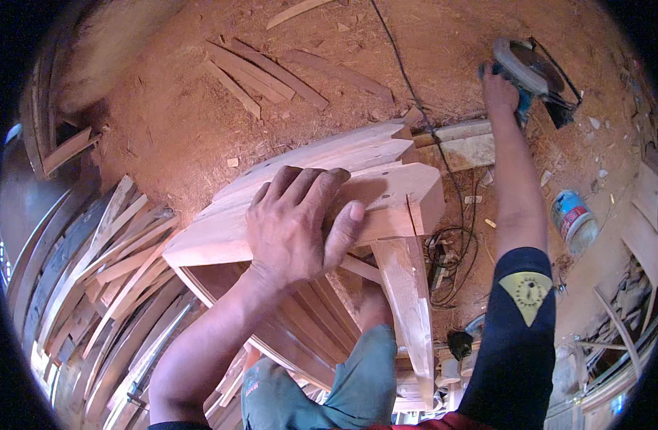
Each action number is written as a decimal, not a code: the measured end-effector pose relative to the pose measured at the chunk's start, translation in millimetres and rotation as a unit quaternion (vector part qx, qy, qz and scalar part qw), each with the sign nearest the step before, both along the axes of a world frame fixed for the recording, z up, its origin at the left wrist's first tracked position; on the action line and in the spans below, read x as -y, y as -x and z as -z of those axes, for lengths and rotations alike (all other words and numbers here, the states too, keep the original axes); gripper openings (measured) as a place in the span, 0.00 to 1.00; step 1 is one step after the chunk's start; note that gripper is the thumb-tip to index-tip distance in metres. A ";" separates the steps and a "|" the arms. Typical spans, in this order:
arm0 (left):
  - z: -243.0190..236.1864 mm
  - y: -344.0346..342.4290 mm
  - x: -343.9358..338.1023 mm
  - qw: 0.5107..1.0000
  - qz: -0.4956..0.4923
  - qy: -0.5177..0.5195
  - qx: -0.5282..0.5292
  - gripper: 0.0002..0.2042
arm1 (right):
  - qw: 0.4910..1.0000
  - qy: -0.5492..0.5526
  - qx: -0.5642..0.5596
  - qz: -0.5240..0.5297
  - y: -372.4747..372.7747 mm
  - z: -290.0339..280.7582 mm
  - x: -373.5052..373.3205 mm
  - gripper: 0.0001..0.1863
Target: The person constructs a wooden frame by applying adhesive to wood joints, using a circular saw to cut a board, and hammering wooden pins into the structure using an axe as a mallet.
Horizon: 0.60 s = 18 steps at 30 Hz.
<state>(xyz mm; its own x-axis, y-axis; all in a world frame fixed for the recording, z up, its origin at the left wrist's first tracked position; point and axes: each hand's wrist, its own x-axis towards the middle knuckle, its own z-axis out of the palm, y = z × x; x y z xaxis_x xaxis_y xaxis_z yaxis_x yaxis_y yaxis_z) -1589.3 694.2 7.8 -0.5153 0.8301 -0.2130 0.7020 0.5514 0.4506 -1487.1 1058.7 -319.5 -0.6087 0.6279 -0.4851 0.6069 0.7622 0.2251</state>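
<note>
My left hand presses on a pale wooden frame, its fingers curled over the top and the thumb along the near side. The frame has a curved slatted back with a jagged end and a tapering leg. At the upper right, my outstretched right hand is closed round the handle of a power saw with a round blade. That saw is held away from the frame, over or on the dusty ground; I cannot tell whether it touches. My fingers partly hide its handle.
Offcut strips lie on the brown ground beyond the frame. A black cable crosses it, with a tangle beside the leg. Curved planks are heaped at the left. A blue and white bucket stands at the right.
</note>
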 end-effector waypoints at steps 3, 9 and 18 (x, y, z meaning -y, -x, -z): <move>1.7 0.0 0.6 1.000 0.003 -0.008 0.003 0.19 | 0.993 -0.066 -0.030 -0.088 -2.6 20.5 29.1 0.19; -1.1 -9.6 -4.1 1.000 -0.012 0.007 0.001 0.19 | 0.944 0.215 -0.227 0.102 -29.3 -30.2 130.2 0.16; -18.5 -13.6 13.4 0.996 -0.068 0.023 -0.054 0.22 | 0.887 0.209 -0.355 0.208 -295.5 -342.7 282.3 0.11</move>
<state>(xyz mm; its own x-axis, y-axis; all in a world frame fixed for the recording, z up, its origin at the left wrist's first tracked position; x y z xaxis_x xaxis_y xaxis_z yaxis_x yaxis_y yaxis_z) -1575.7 680.8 26.3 -0.6441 0.7419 -0.1864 0.6629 0.6629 0.3480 -1191.6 776.3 23.2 -0.6125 0.7250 -0.3150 0.7301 0.3660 -0.5771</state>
